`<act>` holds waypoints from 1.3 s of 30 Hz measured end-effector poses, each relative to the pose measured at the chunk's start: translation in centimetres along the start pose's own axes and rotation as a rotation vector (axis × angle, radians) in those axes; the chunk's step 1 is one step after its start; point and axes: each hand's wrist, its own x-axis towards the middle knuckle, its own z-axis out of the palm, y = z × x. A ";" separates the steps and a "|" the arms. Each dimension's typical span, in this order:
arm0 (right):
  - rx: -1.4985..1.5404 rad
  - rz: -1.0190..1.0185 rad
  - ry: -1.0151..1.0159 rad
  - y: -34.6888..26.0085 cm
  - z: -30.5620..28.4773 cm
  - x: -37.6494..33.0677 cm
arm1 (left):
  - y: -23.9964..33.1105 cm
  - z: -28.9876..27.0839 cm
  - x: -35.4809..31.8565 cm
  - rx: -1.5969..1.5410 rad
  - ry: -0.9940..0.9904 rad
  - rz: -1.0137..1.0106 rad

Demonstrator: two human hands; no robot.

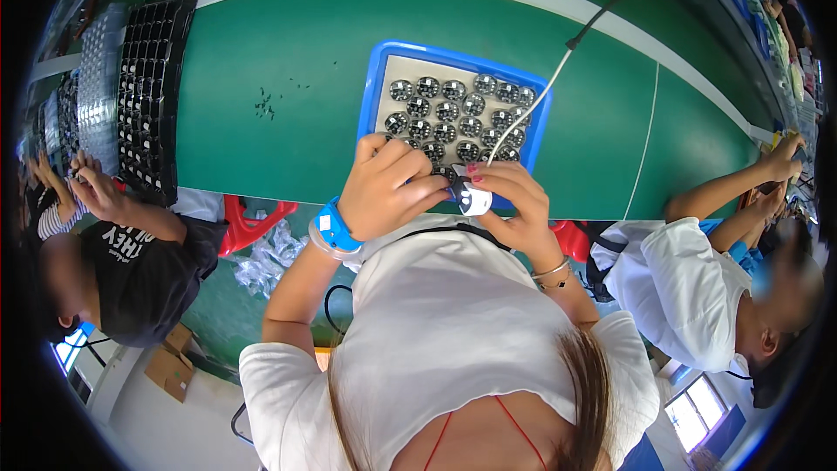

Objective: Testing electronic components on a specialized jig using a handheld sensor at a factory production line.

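Both my hands meet over the table's near edge, just in front of a blue tray (370, 87). Between them is a small rounded white-and-black plastic part (473, 201) with dark oval marks. My right hand (520, 205) grips it between thumb and fingers from the right. My left hand (388, 187) is closed, its thumb and forefinger pinching at the part's left side; its fingertips are partly hidden. In the tray, on a pale liner, stand several round black parts with clear, shiny tops (446, 111). Some near ones are hidden behind my hands.
A pale cable (549, 78) slants down from the upper right, ending by my right fingers. Small black bits (264, 105) lie on the green table (279, 35). Black compartment trays (153, 96) stand at left. Co-workers sit left (144, 262) and right (689, 288).
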 end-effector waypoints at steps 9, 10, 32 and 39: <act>0.304 0.187 0.310 0.4 0.1 -0.5 | -1.1 -0.4 -0.3 -0.014 -0.107 -0.019; 0.237 0.161 0.241 0.5 -0.2 -0.4 | -1.1 -0.5 -0.2 -0.014 -0.106 -0.019; 0.184 0.157 0.245 0.7 -0.3 0.3 | -2.0 -0.7 1.1 0.052 -0.061 0.011; -0.029 0.056 0.113 0.4 -0.6 1.9 | -3.3 0.0 2.3 0.086 -0.046 0.013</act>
